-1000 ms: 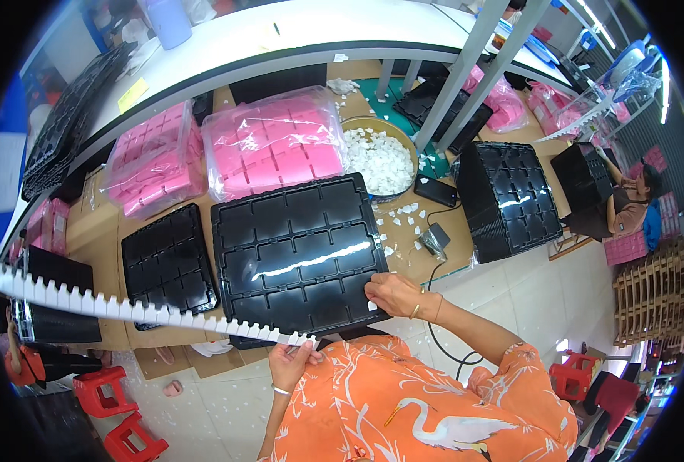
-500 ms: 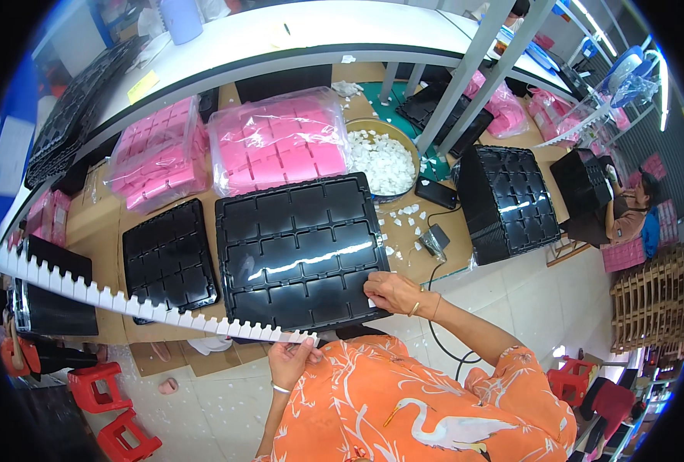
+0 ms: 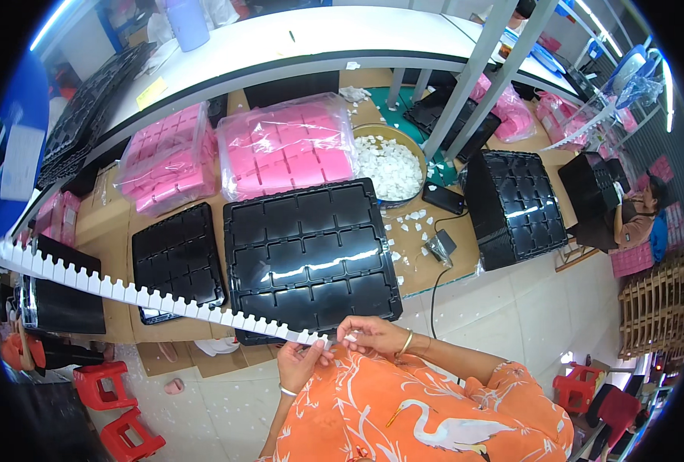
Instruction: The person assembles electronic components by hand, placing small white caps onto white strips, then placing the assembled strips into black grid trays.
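Observation:
My left hand point(image 3: 299, 365) pinches the near end of a long white notched strip point(image 3: 126, 292), which curves away to the far left and passes over the front of the trays. My right hand point(image 3: 372, 336) is closed beside that end, with a small white piece point(image 3: 351, 337) between thumb and fingertips. Just beyond both hands lies a large black compartment tray point(image 3: 311, 254), its glossy surface marked by slots. A smaller black tray point(image 3: 176, 262) lies to its left, partly under the strip.
Pink trays in clear plastic point(image 3: 284, 146) lie behind the large tray. A round tub point(image 3: 388, 165) holds white pieces, with more scattered near a black phone point(image 3: 443, 199). Stacked black trays point(image 3: 515, 204) stand at right. Red stools point(image 3: 105, 385) are at lower left; a co-worker point(image 3: 638, 208) sits far right.
My right hand has moved from the large tray's right front corner toward my body, to the strip's end beside my left hand. My left hand still holds the strip.

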Demonstrator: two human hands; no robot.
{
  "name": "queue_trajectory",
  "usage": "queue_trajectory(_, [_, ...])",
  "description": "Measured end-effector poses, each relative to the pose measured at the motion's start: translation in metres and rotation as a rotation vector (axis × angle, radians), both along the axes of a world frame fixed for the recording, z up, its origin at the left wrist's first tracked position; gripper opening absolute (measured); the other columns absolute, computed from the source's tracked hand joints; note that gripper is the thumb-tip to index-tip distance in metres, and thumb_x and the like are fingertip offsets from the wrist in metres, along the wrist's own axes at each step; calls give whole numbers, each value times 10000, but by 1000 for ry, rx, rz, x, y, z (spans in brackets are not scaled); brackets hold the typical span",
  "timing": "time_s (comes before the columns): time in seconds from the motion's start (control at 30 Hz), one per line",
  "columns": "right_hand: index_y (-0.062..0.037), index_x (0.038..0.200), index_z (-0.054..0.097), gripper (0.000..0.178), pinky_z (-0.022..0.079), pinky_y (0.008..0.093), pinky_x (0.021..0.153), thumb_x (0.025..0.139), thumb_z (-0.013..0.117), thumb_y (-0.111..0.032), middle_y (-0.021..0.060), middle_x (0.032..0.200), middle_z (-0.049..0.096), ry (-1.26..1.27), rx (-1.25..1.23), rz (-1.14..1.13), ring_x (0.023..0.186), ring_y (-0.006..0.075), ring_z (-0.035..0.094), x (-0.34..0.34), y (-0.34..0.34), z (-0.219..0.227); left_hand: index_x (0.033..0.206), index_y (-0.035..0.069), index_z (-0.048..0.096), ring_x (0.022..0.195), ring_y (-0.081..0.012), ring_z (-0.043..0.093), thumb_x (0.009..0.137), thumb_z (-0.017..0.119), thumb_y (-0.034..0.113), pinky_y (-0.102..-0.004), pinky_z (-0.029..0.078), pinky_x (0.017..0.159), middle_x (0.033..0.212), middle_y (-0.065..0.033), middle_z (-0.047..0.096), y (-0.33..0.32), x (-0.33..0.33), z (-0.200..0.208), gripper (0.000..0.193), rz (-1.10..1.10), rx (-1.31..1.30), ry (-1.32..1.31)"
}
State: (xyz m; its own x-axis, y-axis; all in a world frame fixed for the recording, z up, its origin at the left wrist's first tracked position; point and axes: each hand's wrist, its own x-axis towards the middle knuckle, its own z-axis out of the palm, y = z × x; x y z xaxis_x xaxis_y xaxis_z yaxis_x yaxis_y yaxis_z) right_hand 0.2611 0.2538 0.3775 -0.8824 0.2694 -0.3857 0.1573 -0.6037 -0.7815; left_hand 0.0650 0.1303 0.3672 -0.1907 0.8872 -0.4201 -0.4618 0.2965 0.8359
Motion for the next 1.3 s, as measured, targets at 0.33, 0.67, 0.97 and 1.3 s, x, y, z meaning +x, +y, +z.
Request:
queue_trajectory(0.33, [-51,1091,580,220,487,276,740,917,641,-171,31,952,616,111,519,-64,792,116,587,-28,15,-16,1014,-65,583,706,-188,696,931,625,23,-259,559,578,862,-157,687,12,8,14,128,67,23,20])
queue_trajectory(0.67, [-35,905,653,136,494,294,705,854,697,-153,55,876,657,20,813,-55,816,169,630,-43,34,14,982,-54,604,553,-148,652,950,622,81,-218,468,441,704,-112,664,21,3,29,140,288,-50,82])
queue_trajectory(0.97, [-63,872,687,101,513,295,649,819,720,-142,68,822,653,-159,1154,-346,742,178,641,-21,170,17,918,-15,606,515,-87,559,880,697,67,-221,399,416,683,-54,631,-42,-16,-43,128,689,-280,361])
queue_trajectory(1.3, [-10,772,643,38,499,406,679,784,621,-39,157,761,609,-295,1460,-277,735,356,619,-35,267,-9,855,-2,628,623,-101,556,794,749,20,-240,434,552,691,-26,619,-151,-68,-170,138,773,-475,913])
